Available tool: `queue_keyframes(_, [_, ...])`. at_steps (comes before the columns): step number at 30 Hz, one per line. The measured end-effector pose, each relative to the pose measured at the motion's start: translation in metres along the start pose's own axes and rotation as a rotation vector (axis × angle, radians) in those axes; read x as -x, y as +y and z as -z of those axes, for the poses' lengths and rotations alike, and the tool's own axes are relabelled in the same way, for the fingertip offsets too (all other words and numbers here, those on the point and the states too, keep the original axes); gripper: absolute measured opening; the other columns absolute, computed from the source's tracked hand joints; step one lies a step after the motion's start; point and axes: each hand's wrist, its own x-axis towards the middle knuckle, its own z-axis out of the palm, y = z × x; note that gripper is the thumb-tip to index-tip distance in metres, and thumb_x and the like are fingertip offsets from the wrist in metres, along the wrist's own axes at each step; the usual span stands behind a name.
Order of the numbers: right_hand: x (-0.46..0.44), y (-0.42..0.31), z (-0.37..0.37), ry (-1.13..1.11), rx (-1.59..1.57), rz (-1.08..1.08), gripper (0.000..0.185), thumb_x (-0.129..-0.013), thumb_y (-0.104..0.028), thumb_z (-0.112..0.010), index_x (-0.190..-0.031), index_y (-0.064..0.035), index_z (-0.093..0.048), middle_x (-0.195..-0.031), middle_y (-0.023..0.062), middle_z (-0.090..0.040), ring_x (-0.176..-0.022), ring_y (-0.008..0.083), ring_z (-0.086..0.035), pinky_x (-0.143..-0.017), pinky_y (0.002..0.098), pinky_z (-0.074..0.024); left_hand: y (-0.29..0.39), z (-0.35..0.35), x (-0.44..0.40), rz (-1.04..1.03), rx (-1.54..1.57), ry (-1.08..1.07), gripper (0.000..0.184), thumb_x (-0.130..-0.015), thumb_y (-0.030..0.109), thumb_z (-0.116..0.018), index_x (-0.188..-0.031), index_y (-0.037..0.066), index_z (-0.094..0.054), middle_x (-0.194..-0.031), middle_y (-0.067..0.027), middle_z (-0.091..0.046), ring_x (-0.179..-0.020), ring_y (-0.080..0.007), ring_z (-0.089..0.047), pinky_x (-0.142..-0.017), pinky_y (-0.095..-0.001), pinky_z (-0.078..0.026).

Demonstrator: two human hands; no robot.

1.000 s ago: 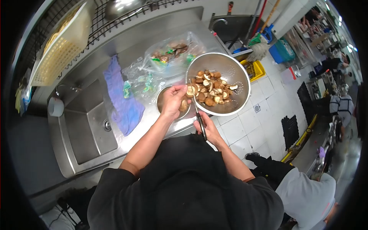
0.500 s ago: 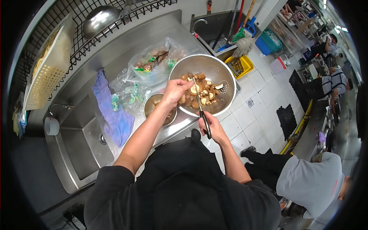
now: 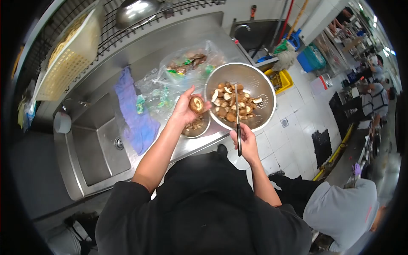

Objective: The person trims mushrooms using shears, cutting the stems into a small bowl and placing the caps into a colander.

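Observation:
In my left hand (image 3: 184, 109) is a brown mushroom (image 3: 196, 104), its pale underside facing up; the hand is over the edge of a small metal bowl (image 3: 207, 127) with mushroom pieces in it. My right hand (image 3: 246, 142) grips a knife (image 3: 239, 136) by its black handle. The narrow blade points away from me, over a large steel colander (image 3: 265, 91). Inside the colander lies a heap of brown mushrooms (image 3: 231, 108), several showing pale cut faces.
Clear plastic bags (image 3: 191, 63) with dark and green contents lie behind the bowl. A purple cloth (image 3: 135, 112) hangs beside a sink (image 3: 97, 144). Above is a wire rack (image 3: 178, 9) with a pale basket (image 3: 70, 63). A person in a grey shirt (image 3: 342, 208) stands at the right.
My left hand has drawn back from the colander toward the small bowl with the mushroom, palm turned upward. The knife stays over the colander. The whole view has shifted slightly.

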Motion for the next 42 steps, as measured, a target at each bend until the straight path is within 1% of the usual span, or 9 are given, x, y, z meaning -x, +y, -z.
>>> queue_keyframes(2, [0.005, -0.004, -0.006, -0.093, 0.187, 0.081, 0.062, -0.089, -0.03, -0.082, -0.136, 0.0008, -0.056, -0.091, 0.0037, -0.07, -0.078, 0.011, -0.063, -0.073, 0.0259, -0.0512, 0.005, 0.025, 0.009, -0.016, 0.116, -0.041, 0.045, -0.103, 0.042, -0.061, -0.094, -0.001, -0.062, -0.087, -0.017, -0.066, -0.099, -0.0365, -0.069, -0.098, -0.054, -0.059])
queue_keyframes(5, [0.013, -0.024, -0.025, -0.187, 0.611, 0.159, 0.069, -0.083, -0.034, -0.083, -0.136, 0.0015, -0.056, -0.095, 0.0145, -0.072, -0.078, 0.0248, -0.069, -0.075, 0.0361, -0.0556, 0.0, 0.05, 0.023, -0.114, 0.128, 0.005, 0.04, -0.105, 0.036, -0.059, -0.098, -0.002, -0.063, -0.094, -0.0182, -0.068, -0.1, -0.0354, -0.07, -0.091, -0.0469, -0.062])
queue_keyframes(11, [0.024, -0.019, -0.05, -0.288, 1.064, 0.392, 0.067, -0.081, -0.03, -0.078, -0.137, -0.0006, -0.055, -0.102, 0.0168, -0.067, -0.094, 0.0373, -0.068, -0.077, 0.0457, -0.0566, -0.002, 0.063, 0.046, -0.302, -0.119, -0.059, 0.043, -0.11, 0.035, -0.05, -0.116, -0.007, -0.062, -0.114, -0.021, -0.07, -0.101, -0.0287, -0.073, -0.089, -0.0382, -0.062])
queue_keyframes(22, [0.0, 0.013, -0.068, -0.349, 0.925, 0.347, 0.048, -0.083, -0.021, -0.079, -0.119, 0.0001, -0.055, -0.088, 0.0239, -0.071, -0.084, 0.0466, -0.067, -0.072, 0.0538, -0.0535, -0.007, 0.076, 0.046, -0.319, -0.337, -0.036, 0.055, -0.109, 0.041, -0.05, -0.126, -0.011, -0.054, -0.12, -0.0235, -0.067, -0.103, -0.0275, -0.071, -0.09, -0.037, -0.061])
queue_keyframes(26, [0.005, 0.017, -0.066, -0.389, 0.815, 0.282, 0.047, -0.083, -0.028, -0.084, -0.114, 0.001, -0.063, -0.08, 0.0161, -0.07, -0.075, 0.0368, -0.071, -0.066, 0.0471, -0.0522, -0.01, 0.098, 0.036, -0.297, -0.432, 0.054, 0.051, -0.109, 0.043, -0.05, -0.121, -0.007, -0.055, -0.109, -0.0201, -0.068, -0.095, -0.0265, -0.072, -0.087, -0.0358, -0.061])
queue_keyframes(28, [0.015, 0.005, -0.063, -0.394, 0.407, -0.078, 0.047, -0.084, -0.034, -0.087, -0.111, 0.0006, -0.069, -0.073, 0.0032, -0.065, -0.067, 0.0167, -0.063, -0.059, 0.035, -0.047, -0.003, 0.102, 0.038, -0.316, -0.38, 0.115, 0.047, -0.108, 0.041, -0.053, -0.117, -0.005, -0.055, -0.105, -0.017, -0.066, -0.092, -0.0261, -0.072, -0.083, -0.0347, -0.061])
queue_keyframes(31, [0.018, 0.018, -0.048, -0.359, 0.293, -0.19, 0.049, -0.084, -0.034, -0.087, -0.117, -0.0013, -0.069, -0.073, -0.0051, -0.056, -0.068, 0.0057, -0.049, -0.058, 0.0253, -0.0401, -0.001, 0.104, 0.033, -0.363, -0.171, 0.125, 0.03, -0.105, 0.029, -0.059, -0.113, 0.0, -0.054, -0.097, -0.0105, -0.06, -0.093, -0.0257, -0.07, -0.082, -0.0352, -0.057])
queue_keyframes(35, [0.018, 0.026, -0.037, -0.481, -0.094, -0.348, 0.053, -0.094, -0.037, -0.077, -0.131, -0.005, -0.058, -0.08, -0.0036, -0.055, -0.067, 0.0066, -0.051, -0.059, 0.0242, -0.0433, -0.02, 0.066, 0.018, -0.539, -0.079, -0.033, 0.029, -0.103, 0.018, -0.056, -0.128, 0.007, -0.047, -0.112, -0.011, -0.055, -0.105, -0.0234, -0.061, -0.095, -0.0381, -0.049])
queue_keyframes(42, [0.004, -0.01, -0.037, -0.336, -0.139, -0.109, 0.062, -0.101, -0.052, -0.062, -0.138, -0.0055, -0.046, -0.081, 0.0016, -0.056, -0.068, 0.0118, -0.058, -0.059, 0.0279, -0.0472, -0.066, -0.045, 0.012, -0.807, -0.46, -0.04, 0.042, -0.108, 0.026, -0.049, -0.143, 0.009, -0.035, -0.133, -0.011, -0.042, -0.127, -0.0197, -0.039, -0.112, -0.0334, -0.03])
